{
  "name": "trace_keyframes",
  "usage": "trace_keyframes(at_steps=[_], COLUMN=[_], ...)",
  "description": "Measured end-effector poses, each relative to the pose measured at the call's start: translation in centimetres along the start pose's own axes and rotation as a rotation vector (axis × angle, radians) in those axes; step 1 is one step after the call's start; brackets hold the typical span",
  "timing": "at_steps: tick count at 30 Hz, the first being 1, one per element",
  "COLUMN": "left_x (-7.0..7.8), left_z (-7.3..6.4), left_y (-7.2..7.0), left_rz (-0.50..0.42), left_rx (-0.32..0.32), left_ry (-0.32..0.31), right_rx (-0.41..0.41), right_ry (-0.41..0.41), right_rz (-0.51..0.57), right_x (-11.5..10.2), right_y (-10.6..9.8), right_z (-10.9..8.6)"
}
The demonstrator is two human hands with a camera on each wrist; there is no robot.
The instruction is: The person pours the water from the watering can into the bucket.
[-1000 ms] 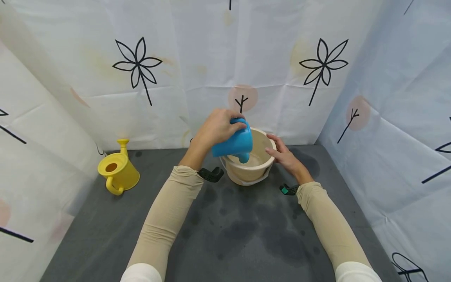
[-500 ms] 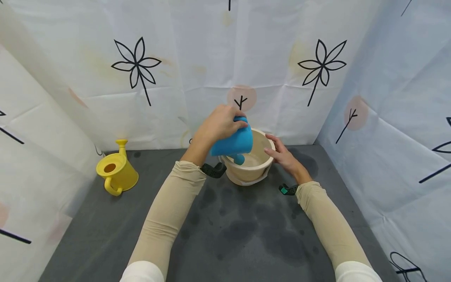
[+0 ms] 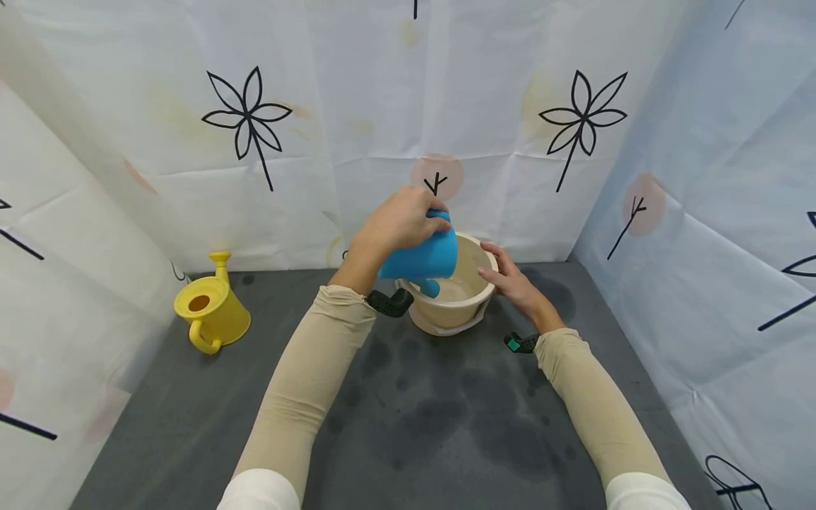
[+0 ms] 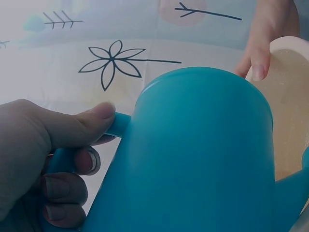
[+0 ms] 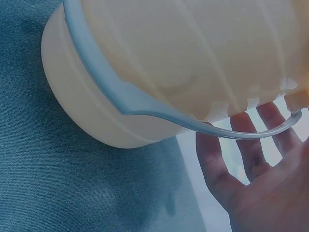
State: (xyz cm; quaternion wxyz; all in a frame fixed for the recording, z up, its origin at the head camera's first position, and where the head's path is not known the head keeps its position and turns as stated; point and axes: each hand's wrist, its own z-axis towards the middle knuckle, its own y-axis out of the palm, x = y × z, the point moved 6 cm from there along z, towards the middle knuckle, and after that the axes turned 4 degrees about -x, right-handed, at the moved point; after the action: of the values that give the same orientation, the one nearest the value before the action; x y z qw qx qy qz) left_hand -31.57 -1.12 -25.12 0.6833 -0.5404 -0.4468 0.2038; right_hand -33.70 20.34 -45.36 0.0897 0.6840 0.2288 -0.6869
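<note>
My left hand (image 3: 401,219) grips the handle of a blue watering can (image 3: 423,255), holding it tilted over a cream bucket (image 3: 446,317). The can's spout points down into the bucket. In the left wrist view the curled fingers (image 4: 60,188) wrap the handle, with the thumb on top; the can body (image 4: 203,154) fills the middle. My right hand (image 3: 519,287) holds the bucket's right side, thumb over the rim and fingers along the outer wall. In the right wrist view the bucket's pale handle (image 5: 130,99) hangs down across its wall (image 5: 159,53), passing in front of the fingers (image 5: 248,150).
A yellow watering can (image 3: 217,312) stands at the left of the grey tabletop (image 3: 446,439), which has dark wet patches in front of the bucket. White cloth walls (image 3: 357,92) with plant drawings rise behind and at both sides.
My left hand has risen slightly, tipping the blue watering can further, and its spout end has shifted left within the bucket's opening. The right hand and the bucket keep their place.
</note>
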Motion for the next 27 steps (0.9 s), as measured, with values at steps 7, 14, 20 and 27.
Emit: trace_keyframes(at_steps=[7, 14, 20, 27], left_x=[0.22, 0.27, 0.23, 0.20], left_z=[0.09, 0.02, 0.01, 0.09], left_y=[-0.16, -0.15, -0.14, -0.06], left_rz=[0.020, 0.022, 0.013, 0.015], left_rx=[-0.010, -0.020, -0.023, -0.036], left_ry=[0.008, 0.009, 0.009, 0.016], right_rx=[-0.004, -0.004, 0.001, 0.003], right_ry=[-0.008, -0.008, -0.005, 0.000], right_rz=[0.002, 0.000, 0.001, 0.000], right_x=[-0.32, -0.41, -0.48, -0.38], right_y=[0.04, 0.04, 0.07, 0.00], right_z=[-0.14, -0.16, -0.16, -0.17])
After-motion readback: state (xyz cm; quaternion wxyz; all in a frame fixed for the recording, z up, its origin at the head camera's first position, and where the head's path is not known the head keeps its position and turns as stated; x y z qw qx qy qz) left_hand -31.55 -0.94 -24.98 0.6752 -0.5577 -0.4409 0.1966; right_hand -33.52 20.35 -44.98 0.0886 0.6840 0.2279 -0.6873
